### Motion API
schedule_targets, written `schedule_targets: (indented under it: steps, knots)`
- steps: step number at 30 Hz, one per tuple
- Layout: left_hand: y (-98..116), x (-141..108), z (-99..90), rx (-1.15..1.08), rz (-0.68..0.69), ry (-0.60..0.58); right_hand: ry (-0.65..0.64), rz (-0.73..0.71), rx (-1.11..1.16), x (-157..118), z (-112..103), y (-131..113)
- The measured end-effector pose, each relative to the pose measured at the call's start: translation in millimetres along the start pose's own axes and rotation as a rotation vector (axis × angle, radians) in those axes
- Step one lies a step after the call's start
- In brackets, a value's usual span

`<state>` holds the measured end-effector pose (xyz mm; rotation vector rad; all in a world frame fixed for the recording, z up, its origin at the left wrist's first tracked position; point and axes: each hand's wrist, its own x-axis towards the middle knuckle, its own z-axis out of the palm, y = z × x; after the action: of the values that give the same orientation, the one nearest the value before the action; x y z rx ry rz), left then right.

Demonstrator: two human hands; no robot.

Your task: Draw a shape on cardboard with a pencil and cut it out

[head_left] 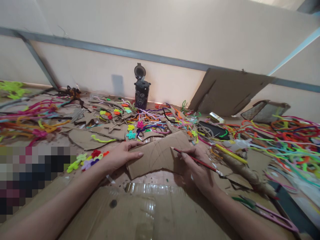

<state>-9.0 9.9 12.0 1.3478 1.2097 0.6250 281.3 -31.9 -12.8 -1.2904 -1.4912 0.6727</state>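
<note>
A cut piece of cardboard (156, 155) with curved pencil lines on it is held tilted up in front of me. Gripping its left end is my left hand (125, 154), thumb on the near face and fingers behind. My right hand (198, 163) pinches a red and black pencil (197, 160), whose tip lies at the cardboard's face near the drawn lines. Just beyond the cardboard lie small pipe-cleaner flowers, among them a turquoise one (131, 134) and a pink one (140, 124).
A dark lidded tumbler (142, 95) stands by the wall. Pipe cleaners (282, 133) pile up at right and left. A cardboard tube (242, 171), pink-handled cutter (275, 218) and black phone-like slab (212, 129) lie to the right. A large cardboard sheet (225, 90) leans behind.
</note>
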Motion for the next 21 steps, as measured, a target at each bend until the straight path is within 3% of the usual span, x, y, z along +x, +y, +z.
schedule_targets:
  steps: [21]
  knots:
    - [4.2, -0.7, -0.5, 0.039, -0.028, 0.006, 0.076, -0.084, -0.094, 2.0, -4.2, -4.4]
